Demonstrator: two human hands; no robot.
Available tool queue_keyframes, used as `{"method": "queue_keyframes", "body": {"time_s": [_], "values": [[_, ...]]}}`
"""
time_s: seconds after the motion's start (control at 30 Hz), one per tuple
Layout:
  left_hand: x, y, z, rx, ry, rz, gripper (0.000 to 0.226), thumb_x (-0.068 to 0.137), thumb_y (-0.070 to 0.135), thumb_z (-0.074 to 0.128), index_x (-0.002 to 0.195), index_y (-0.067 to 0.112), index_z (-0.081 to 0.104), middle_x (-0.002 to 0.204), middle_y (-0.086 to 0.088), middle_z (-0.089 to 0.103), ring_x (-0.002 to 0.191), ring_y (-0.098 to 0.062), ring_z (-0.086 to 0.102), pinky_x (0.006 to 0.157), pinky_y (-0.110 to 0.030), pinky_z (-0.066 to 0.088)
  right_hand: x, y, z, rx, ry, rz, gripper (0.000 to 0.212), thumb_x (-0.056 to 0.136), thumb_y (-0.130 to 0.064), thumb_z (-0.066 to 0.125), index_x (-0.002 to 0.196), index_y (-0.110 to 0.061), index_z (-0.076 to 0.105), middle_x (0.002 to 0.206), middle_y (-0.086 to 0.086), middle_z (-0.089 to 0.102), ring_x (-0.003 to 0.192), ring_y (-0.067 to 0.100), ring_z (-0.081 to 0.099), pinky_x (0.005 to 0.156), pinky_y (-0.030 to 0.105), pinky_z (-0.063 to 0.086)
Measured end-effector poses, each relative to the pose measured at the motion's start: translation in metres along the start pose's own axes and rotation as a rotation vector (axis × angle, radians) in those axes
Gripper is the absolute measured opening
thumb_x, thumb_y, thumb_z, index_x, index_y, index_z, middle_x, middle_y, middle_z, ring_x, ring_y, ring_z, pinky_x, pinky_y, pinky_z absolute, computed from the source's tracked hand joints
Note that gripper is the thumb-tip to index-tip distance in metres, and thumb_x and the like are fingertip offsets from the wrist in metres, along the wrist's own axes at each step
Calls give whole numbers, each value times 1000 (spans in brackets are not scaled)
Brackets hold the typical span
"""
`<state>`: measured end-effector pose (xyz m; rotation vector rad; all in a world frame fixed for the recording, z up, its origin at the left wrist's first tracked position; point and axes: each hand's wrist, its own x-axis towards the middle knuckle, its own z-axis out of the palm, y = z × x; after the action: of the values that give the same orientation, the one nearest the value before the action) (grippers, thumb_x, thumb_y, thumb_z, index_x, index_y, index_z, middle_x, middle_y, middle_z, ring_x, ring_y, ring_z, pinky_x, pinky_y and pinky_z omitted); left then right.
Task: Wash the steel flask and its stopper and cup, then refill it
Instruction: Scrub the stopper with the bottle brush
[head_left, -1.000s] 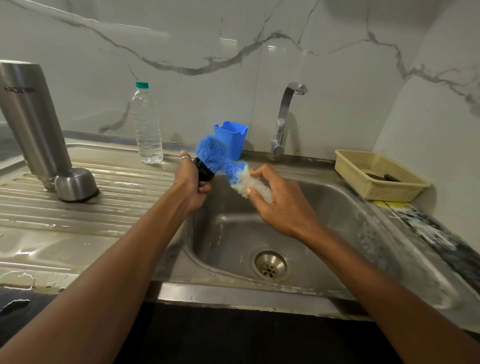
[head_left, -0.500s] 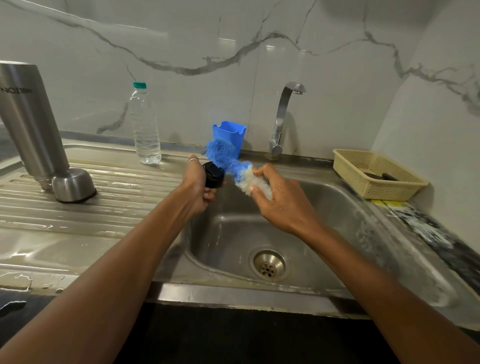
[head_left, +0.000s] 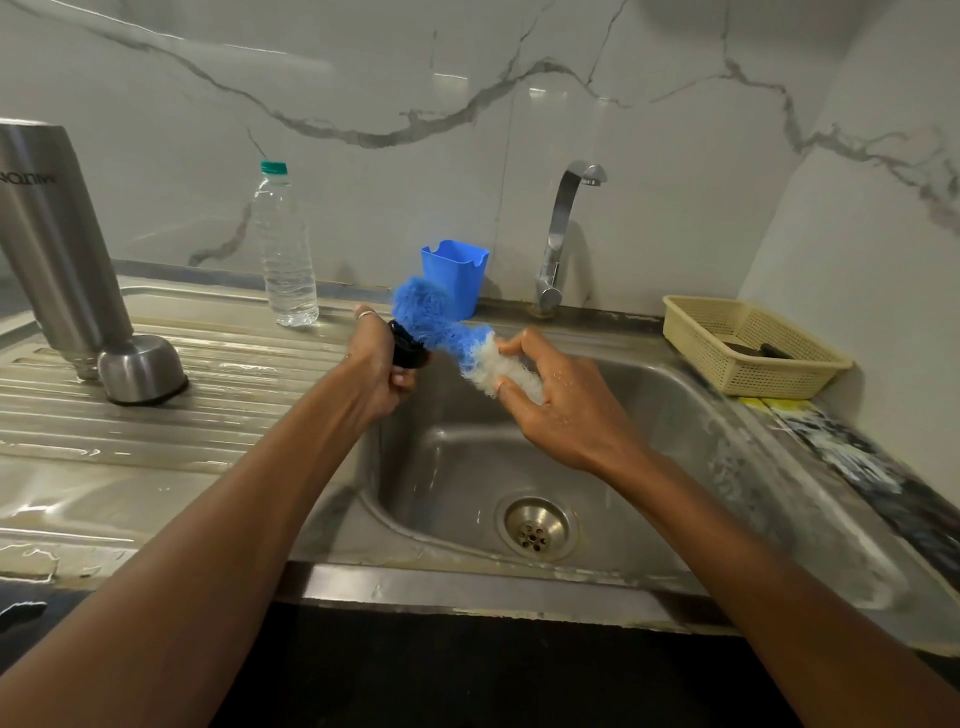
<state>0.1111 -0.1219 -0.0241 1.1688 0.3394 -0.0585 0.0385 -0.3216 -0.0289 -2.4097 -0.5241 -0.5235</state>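
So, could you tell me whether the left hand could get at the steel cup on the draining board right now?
Probably not yet: nothing lies between the left hand and the cup, but its fingers grip the black stopper, with the brush against it.

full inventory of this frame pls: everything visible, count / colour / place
steel flask: 1, silver, standing on drainboard, far left
steel cup: 1, silver, rim down on drainboard, beside flask
stopper: 1, black, in left hand, at sink's left edge
brush: 1, blue and white bristles, against stopper
water bottle: 1, clear, green cap, back of drainboard
holder: 1, blue, behind sink, left of tap
tap: 1, chrome, behind sink
basket: 1, cream, right of sink; dark item inside, unclear
sink: 1, steel, centre
left hand: 1, grips stopper
right hand: 1, holds brush's white end
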Motion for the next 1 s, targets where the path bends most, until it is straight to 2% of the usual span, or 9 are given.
{"method": "queue_keyframes", "body": {"time_s": [0.17, 0.23, 0.3, 0.47, 0.6, 0.73, 0.8, 0.9, 1.0], "values": [[-4, -5, 9, 12, -62, -7, 65, 107, 59, 11, 80, 13, 48, 44, -1, 52, 37, -7, 28, 30, -16, 21, 3, 1, 1, -16, 12, 18, 28, 98, -33, 59, 125, -32, 52, 102, -2, 69, 76, 12, 64, 64, 32, 52], [0, -4, 10, -35, -76, -11, 64, 107, 59, 11, 84, 13, 51, 51, -2, 56, 39, -7, 32, 31, -16, 22, 3, -2, 1, 4, 18, 5, 28, 98, -33, 60, 125, -31, 53, 105, -5, 67, 79, 13, 65, 67, 33, 53], [5, 1, 2, -72, -44, -6, 62, 108, 57, 12, 84, 14, 50, 49, -1, 55, 39, -7, 34, 31, -16, 22, 1, -1, -1, 3, 14, 7, 27, 97, -32, 61, 122, -31, 54, 101, -7, 67, 76, 11, 64, 67, 33, 54], [0, -5, 8, -32, -41, -19, 63, 107, 59, 13, 86, 12, 50, 45, -1, 54, 45, -9, 32, 32, -15, 22, 2, 1, 0, -35, 34, 42, 28, 97, -31, 60, 125, -29, 53, 97, 0, 70, 77, 17, 64, 68, 36, 54], [4, -2, 9, -83, -33, 4, 66, 107, 60, 13, 89, 14, 56, 54, -1, 62, 45, -7, 44, 33, -15, 24, -1, -4, 1, -2, 32, -5, 27, 97, -31, 60, 124, -30, 53, 95, -2, 70, 74, 14, 64, 66, 34, 54], [4, -3, 4, -52, -14, 16, 64, 107, 60, 13, 85, 14, 51, 44, 2, 55, 48, -8, 34, 33, -15, 23, -2, 0, -2, -39, 17, 36, 28, 97, -31, 59, 124, -30, 53, 89, -1, 70, 71, 15, 63, 67, 39, 55], [3, -8, 12, -32, -63, 24, 65, 107, 60, 12, 88, 13, 53, 55, -1, 58, 50, -8, 34, 34, -16, 24, 1, -2, 1, -25, 32, 36, 29, 98, -31, 59, 126, -29, 53, 97, 0, 71, 76, 17, 64, 67, 37, 54], [7, -7, 15, -80, -61, 46, 65, 107, 59, 13, 92, 15, 57, 77, -3, 61, 59, -8, 47, 36, -15, 26, 1, -6, 3, 14, 45, 11, 30, 98, -31, 59, 127, -29, 52, 106, -3, 69, 83, 19, 65, 69, 34, 51], [12, 1, 4, -148, 4, 44, 59, 108, 58, 17, 92, 16, 55, 80, -2, 60, 60, -8, 51, 34, -14, 28, 0, -1, -1, 9, 21, 12, 28, 96, -33, 61, 123, -31, 53, 105, -13, 64, 87, 19, 65, 75, 37, 54]]}}
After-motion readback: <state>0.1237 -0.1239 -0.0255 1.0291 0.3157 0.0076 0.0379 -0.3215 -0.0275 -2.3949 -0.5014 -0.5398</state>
